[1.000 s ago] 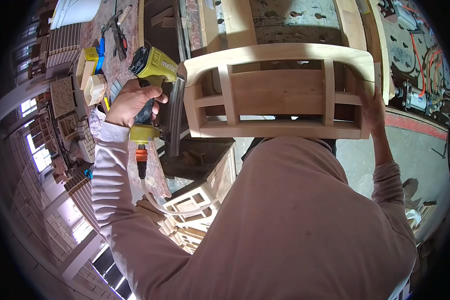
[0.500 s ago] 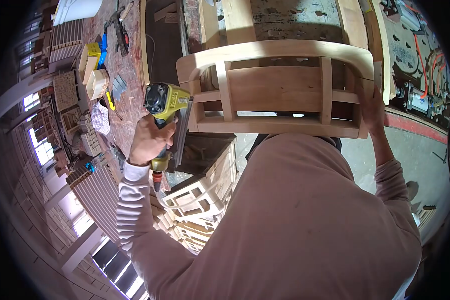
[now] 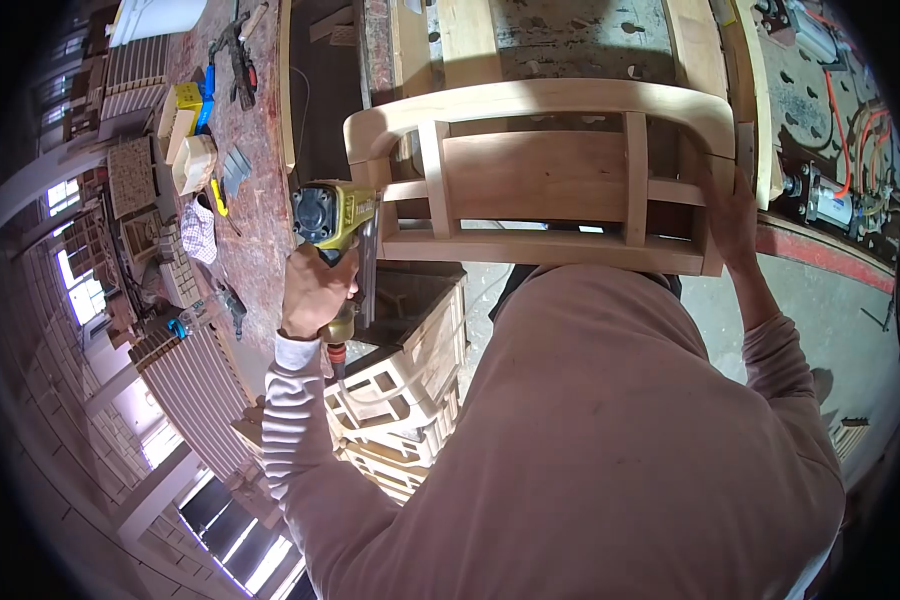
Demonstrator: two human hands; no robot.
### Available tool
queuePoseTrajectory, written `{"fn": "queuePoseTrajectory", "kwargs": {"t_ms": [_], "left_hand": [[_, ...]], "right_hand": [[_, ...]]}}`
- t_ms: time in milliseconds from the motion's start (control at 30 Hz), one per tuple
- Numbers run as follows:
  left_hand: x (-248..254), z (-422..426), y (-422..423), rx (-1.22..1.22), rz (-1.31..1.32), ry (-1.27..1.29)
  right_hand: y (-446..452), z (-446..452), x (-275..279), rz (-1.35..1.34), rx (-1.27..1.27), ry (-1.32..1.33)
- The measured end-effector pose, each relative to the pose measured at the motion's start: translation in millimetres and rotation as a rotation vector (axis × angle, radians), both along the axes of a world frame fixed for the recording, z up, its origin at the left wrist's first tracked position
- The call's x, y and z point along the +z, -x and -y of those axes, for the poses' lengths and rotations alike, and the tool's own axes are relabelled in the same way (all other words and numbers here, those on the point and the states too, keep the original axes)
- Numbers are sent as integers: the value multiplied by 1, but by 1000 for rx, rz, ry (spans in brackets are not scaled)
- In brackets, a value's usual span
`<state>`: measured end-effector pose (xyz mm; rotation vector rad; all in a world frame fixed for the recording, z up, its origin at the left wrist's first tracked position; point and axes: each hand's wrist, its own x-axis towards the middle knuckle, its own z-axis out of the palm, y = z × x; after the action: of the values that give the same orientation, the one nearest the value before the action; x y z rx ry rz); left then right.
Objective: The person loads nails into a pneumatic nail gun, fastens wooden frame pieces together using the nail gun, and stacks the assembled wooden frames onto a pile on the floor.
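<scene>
A yellow-and-black nail gun point(image 3: 347, 212) is gripped in my left hand point(image 3: 313, 295), its fingers wrapped round the handle. The gun's nose end is close against the left end of a wooden frame point(image 3: 542, 178); whether it touches I cannot tell. This frame has a curved top rail, a solid middle panel and short upright slats. My right hand point(image 3: 733, 222) grips the frame's right end post, with part of its fingers hidden behind the wood. An air hose fitting point(image 3: 337, 358) hangs below the gun's handle.
A worn workbench point(image 3: 260, 210) on the left carries a hammer point(image 3: 238, 75), a yellow knife point(image 3: 219, 198) and a checked cloth point(image 3: 199, 232). Curved wooden parts point(image 3: 385, 388) are stacked below. Pneumatic cylinders point(image 3: 828, 203) with orange hoses sit at the right.
My left hand has brought the nail gun slightly right and turned it closer to the frame's left end. The frame and my right hand have shifted a little left.
</scene>
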<state>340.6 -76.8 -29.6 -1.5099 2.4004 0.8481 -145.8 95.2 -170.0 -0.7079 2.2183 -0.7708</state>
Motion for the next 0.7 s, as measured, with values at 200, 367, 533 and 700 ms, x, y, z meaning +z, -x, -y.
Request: {"fn": "queuePoseTrajectory", "kwargs": {"t_ms": [200,367,533,700], "left_hand": [[-10,-12,4,-256,-45,322],[-6,-26,20,48,-64,279],[9,-28,33,359,-332,-80],[-1,-26,28,266,-360,-176]], "right_hand": [[8,-7,-14,-15,33,19],[-1,-2,-3,-9,1,100],[4,-5,-11,-32,19,72],[3,-7,-14,-61,18,81]]}}
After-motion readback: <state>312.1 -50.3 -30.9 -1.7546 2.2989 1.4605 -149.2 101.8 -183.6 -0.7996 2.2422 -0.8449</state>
